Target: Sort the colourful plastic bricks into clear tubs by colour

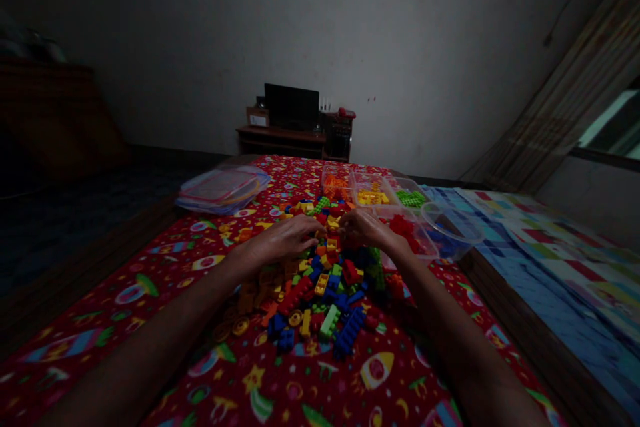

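A heap of small plastic building bricks [320,287] in red, yellow, blue, green and orange lies on a red cloth with a rocket pattern [150,293]. My left hand [283,240] rests palm down on the far left of the heap, fingers curled toward the middle. My right hand [365,228] is at the far right of the heap, fingers bent and pinched over bricks. The fingertips of both hands nearly meet above a small yellow and red brick [332,243]. What each hand grips is hidden by the fingers.
Beyond the heap stand clear plastic tubs [453,230] holding sorted orange, yellow, green and red bricks. A stack of clear lids [223,188] lies at the back left. A patterned mat [565,247] lies to the right. A low cabinet with a dark screen [293,107] stands by the wall.
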Tool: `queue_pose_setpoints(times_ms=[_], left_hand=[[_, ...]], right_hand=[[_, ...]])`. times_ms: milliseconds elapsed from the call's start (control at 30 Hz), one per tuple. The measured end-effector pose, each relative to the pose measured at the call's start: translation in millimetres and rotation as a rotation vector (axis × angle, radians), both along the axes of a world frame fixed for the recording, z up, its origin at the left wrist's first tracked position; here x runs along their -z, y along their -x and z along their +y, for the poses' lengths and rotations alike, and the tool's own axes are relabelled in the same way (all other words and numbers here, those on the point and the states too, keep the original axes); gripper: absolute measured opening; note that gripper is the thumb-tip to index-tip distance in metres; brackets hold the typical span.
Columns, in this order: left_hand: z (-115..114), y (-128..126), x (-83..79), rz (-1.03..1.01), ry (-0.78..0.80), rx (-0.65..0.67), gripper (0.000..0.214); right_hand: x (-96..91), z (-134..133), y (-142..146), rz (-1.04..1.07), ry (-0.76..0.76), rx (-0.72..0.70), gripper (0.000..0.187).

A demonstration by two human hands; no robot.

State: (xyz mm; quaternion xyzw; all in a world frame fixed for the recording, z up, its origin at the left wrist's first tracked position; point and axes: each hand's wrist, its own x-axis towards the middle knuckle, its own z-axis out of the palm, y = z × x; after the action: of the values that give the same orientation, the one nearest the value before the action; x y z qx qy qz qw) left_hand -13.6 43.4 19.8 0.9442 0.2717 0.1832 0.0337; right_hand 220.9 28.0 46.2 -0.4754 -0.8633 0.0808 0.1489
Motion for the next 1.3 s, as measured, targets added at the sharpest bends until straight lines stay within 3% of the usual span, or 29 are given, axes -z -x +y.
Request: queue_pose_setpoints(times_ms=[333,433,533,600,667,767,933,1100,1300], left_hand=[[-7.4,-4.0,-6.4,0.02,-0.014,-0.025,0.026],[-7.9,-4.8,-7.0,0.044,-0.027,-0.025,0.027],[-8.6,-5.1,-7.2,0.062,-0.039,-0.032,0.027],[-8.7,-4.8,-6.3,0.065,-0.043,-0.032,0.027],[-8.1,-3.9,-4.8,0.057,-0.05,-0.027,0.027],[-6.9,-2.0,-2.8,0.048,-0.052,-0.011,0.027],[-7.4,-2.1,-3.0,0.068,-0.018,-0.039,0.029],[-6.8,-3.0,-1.5,0.081,-0.042,-0.032,0.028],[-7.1,-4.4,-2.6,0.06,-0.032,-0.014,0.025]], right_hand=[[-3.6,13.3,-25.0,0.068,0.043,-0.029,0.017],[-3.4,18.5,-35.8,0.114,-0.038,0.098,0.021],[0.8,27.8,-46.3,0.273,-0.153,0.331,0.021],[5.7,35.8,-52.2,0.403,-0.175,0.457,0.019],[9.5,43.0,-56.7,0.494,-0.154,0.497,0.026],[8.1,47.7,-60.1,0.54,-0.131,0.476,0.03],[-9.2,37.7,-54.5,0.553,-0.14,0.462,0.035],[-18.8,19.3,-38.5,0.296,-0.178,0.311,0.026],[-3.8,2.1,-5.3,0.003,-0.093,0.175,0.021]])
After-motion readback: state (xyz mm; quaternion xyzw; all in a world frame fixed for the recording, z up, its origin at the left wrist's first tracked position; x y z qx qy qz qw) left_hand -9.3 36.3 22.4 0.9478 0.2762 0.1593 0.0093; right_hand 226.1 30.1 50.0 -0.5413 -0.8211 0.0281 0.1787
